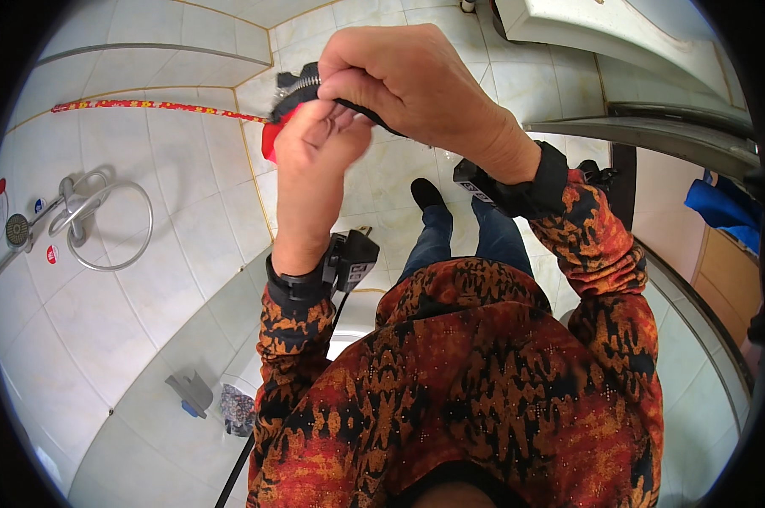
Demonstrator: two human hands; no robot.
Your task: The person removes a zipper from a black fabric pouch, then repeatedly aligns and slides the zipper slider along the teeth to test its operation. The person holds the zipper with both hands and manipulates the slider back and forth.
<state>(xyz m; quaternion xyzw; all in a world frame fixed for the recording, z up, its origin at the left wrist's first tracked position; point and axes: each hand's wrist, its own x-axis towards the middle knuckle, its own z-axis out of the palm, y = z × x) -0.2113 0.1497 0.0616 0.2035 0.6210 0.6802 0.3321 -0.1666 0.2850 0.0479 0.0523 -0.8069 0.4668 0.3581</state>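
Observation:
Raised at the top centre, my right hand (421,89) pinches a black zipper (300,88) with pale metal teeth between thumb and fingers. Just below it, my left hand (319,152) has its fingers curled against the zipper's lower side, gripping it too. A strip of the black tape runs out under my right fingers. Beside my left fingers shows a bright red piece (270,142), mostly hidden behind the hand; I cannot tell whether it joins the zipper. Black strapped devices sit on both my wrists.
A red and yellow patterned pole (158,106) slants along the tiled wall toward my hands. A shower head (18,229) with a looped hose (137,224) hangs at left. The white basin (603,34) is at far right, a blue cloth (723,212) at the right edge.

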